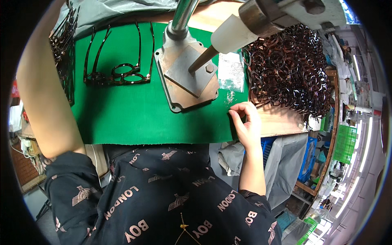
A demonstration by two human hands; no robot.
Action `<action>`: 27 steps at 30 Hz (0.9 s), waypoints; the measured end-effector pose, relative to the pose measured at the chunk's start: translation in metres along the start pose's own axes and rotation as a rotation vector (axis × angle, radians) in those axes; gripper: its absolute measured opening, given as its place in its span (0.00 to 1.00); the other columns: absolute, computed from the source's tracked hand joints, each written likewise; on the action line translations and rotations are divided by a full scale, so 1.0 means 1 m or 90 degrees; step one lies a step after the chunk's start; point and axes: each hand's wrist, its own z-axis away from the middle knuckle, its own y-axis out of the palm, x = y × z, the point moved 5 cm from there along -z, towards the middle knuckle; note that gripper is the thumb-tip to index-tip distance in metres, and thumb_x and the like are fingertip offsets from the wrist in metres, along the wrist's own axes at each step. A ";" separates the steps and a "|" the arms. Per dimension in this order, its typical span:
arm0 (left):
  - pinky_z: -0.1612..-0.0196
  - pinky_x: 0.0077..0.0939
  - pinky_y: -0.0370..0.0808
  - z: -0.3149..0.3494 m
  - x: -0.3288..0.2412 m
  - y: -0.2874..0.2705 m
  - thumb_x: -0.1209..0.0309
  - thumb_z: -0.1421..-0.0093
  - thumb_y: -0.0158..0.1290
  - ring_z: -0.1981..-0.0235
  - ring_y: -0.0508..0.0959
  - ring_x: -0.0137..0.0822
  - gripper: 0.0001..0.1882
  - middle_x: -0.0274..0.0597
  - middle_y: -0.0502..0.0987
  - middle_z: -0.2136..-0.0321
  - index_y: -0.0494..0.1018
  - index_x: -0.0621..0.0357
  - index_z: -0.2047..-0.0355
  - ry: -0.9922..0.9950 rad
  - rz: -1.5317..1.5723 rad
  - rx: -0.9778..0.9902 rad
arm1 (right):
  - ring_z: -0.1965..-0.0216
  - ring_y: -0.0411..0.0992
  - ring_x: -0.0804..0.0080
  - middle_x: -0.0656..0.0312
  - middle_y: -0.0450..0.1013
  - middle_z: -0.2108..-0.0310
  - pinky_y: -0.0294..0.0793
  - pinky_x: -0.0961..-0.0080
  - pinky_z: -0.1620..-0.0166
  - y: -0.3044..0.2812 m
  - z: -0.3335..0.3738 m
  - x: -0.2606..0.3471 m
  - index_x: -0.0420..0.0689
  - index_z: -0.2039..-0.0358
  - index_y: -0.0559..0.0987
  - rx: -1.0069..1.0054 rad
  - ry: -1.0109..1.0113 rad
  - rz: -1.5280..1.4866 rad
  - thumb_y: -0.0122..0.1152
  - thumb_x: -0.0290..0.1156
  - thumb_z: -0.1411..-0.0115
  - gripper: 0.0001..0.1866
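Observation:
My right hand [249, 122] rests at the right front edge of the green mat [122, 126], with thumb and forefinger tips pinched together. Whatever they hold, if anything, is too small to make out. Just beyond these fingertips lies a scatter of tiny shiny metal pieces [230, 97], next to a clear plastic bag [231, 73] of similar bits. My left forearm reaches up along the left side, and its hand is outside the picture. Two dark eyeglass frames [130, 77] lie on the mat with their temples pointing away. A hand press base [190, 87] stands at the middle.
The press's slanted rod with a white collar [232, 34] hangs over its square plate. A large heap of dark tortoiseshell eyeglass frames [286, 69] covers the right of the wooden table [281, 122]. More dark frames [65, 53] are piled at the left, behind my forearm.

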 end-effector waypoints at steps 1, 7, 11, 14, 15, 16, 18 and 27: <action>0.72 0.24 0.71 0.012 0.013 -0.009 0.61 0.40 0.44 0.75 0.75 0.32 0.16 0.40 0.76 0.73 0.71 0.62 0.65 -0.029 0.107 0.017 | 0.73 0.67 0.73 0.61 0.68 0.74 0.67 0.80 0.67 0.002 -0.003 0.002 0.40 0.73 0.74 -0.010 -0.026 0.043 0.61 0.20 0.52 0.06; 0.77 0.13 0.58 0.083 0.047 -0.041 0.67 0.38 0.42 0.79 0.62 0.23 0.21 0.43 0.72 0.68 0.61 0.73 0.50 -0.335 0.604 0.096 | 0.72 0.67 0.65 0.59 0.67 0.76 0.65 0.73 0.66 0.004 -0.008 0.004 0.41 0.74 0.73 0.013 -0.094 0.121 0.60 0.21 0.52 0.05; 0.76 0.09 0.52 0.107 -0.026 -0.003 0.68 0.37 0.40 0.79 0.55 0.20 0.29 0.48 0.69 0.62 0.48 0.77 0.42 -0.117 0.431 0.106 | 0.70 0.67 0.63 0.59 0.67 0.76 0.65 0.71 0.64 0.006 -0.009 0.012 0.41 0.74 0.73 0.048 -0.153 0.166 0.60 0.21 0.53 0.05; 0.74 0.10 0.54 0.116 -0.020 -0.002 0.67 0.37 0.39 0.79 0.56 0.21 0.29 0.52 0.68 0.57 0.47 0.76 0.42 -0.095 0.600 0.083 | 0.70 0.67 0.63 0.58 0.68 0.75 0.65 0.71 0.64 0.002 -0.004 0.009 0.41 0.74 0.73 0.049 -0.129 0.139 0.60 0.21 0.53 0.06; 0.74 0.11 0.54 0.119 -0.019 -0.003 0.67 0.37 0.38 0.79 0.56 0.21 0.30 0.53 0.67 0.55 0.46 0.76 0.42 -0.088 0.604 0.066 | 0.70 0.67 0.63 0.58 0.68 0.75 0.66 0.71 0.64 0.001 -0.002 0.007 0.41 0.74 0.73 0.046 -0.116 0.122 0.60 0.21 0.53 0.06; 0.74 0.11 0.54 0.123 -0.021 -0.003 0.66 0.38 0.39 0.79 0.56 0.22 0.30 0.55 0.65 0.52 0.46 0.76 0.42 -0.096 0.616 0.031 | 0.70 0.67 0.63 0.58 0.68 0.75 0.66 0.71 0.64 0.001 -0.002 0.006 0.41 0.74 0.73 0.042 -0.119 0.121 0.60 0.21 0.53 0.06; 0.76 0.11 0.56 0.122 -0.028 0.005 0.64 0.40 0.43 0.79 0.57 0.22 0.35 0.59 0.61 0.48 0.43 0.75 0.41 -0.085 0.573 0.024 | 0.70 0.67 0.62 0.57 0.68 0.75 0.66 0.71 0.63 0.001 -0.001 0.003 0.41 0.74 0.73 0.030 -0.121 0.121 0.61 0.21 0.53 0.06; 0.79 0.08 0.60 0.139 -0.052 0.047 0.64 0.49 0.56 0.79 0.65 0.22 0.44 0.63 0.65 0.50 0.43 0.63 0.38 -0.133 0.488 0.009 | 0.70 0.67 0.58 0.56 0.67 0.76 0.65 0.68 0.65 0.009 -0.008 0.024 0.40 0.75 0.71 0.064 -0.159 0.246 0.59 0.20 0.52 0.05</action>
